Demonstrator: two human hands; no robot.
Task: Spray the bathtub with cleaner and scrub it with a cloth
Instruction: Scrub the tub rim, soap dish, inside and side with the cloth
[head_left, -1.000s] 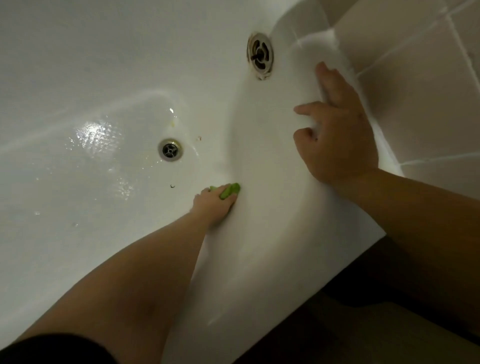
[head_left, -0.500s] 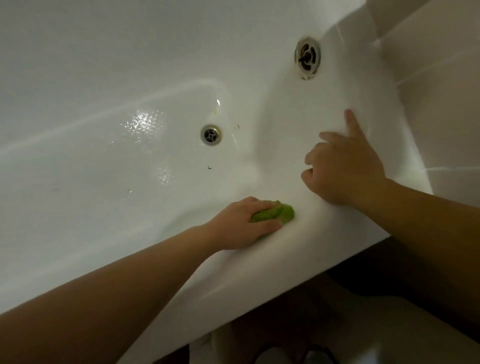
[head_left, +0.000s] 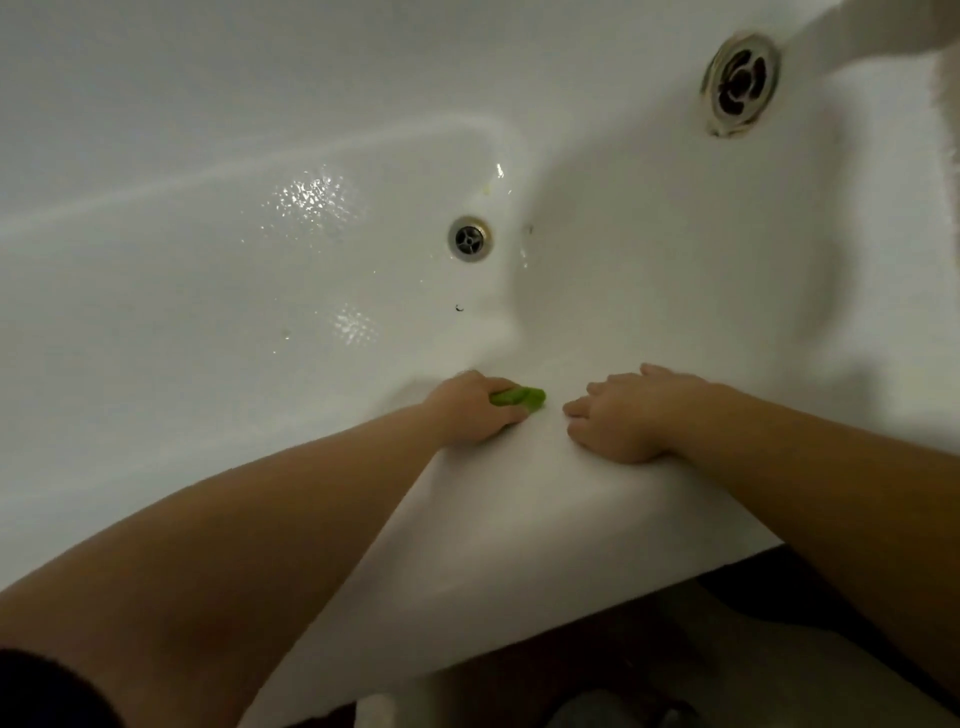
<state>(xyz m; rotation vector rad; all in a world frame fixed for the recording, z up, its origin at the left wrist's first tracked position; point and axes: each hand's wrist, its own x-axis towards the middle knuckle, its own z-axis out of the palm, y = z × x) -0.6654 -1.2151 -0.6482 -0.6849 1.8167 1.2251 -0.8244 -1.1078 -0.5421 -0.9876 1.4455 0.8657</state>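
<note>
Left hand (head_left: 475, 410) grips cloth (head_left: 519, 397) — beside bathtub (head_left: 519, 519) rim.

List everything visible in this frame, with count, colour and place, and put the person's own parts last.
bathtub: one, white, fills most of the view
floor drain: one, metal, tub bottom, centre
overflow fitting: one, metal, end wall, upper right
dark speck: one, below the floor drain
cloth: one, green, on the near inner wall by the rim
floor: dark, lower right, outside the tub
left hand: one, grips the cloth
right hand: one, rests on the rim beside the cloth, holds nothing
sleeve: one, dark, lower left corner
</note>
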